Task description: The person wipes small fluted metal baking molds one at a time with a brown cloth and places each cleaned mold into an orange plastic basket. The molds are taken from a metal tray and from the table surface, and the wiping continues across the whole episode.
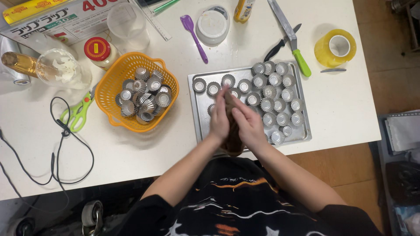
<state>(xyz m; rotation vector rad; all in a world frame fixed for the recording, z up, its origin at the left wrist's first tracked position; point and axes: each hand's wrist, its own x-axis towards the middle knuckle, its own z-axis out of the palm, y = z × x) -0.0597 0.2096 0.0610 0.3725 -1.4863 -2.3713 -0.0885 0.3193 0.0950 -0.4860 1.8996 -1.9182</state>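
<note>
left hand + right hand: both clasped around brown piping bag | over baking tray | tart moulds on it

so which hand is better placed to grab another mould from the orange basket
Left, probably. The left hand is on the basket side; the right hand would have to cross over it. Both now grip the brown bag.

Cling-film carton: long, white with red and green print, table's far-left corner. Yellow roll package: along the carton's far side. Yellow-labelled bottle: far edge, centre. Red-lidded jar: beside the orange basket
</note>
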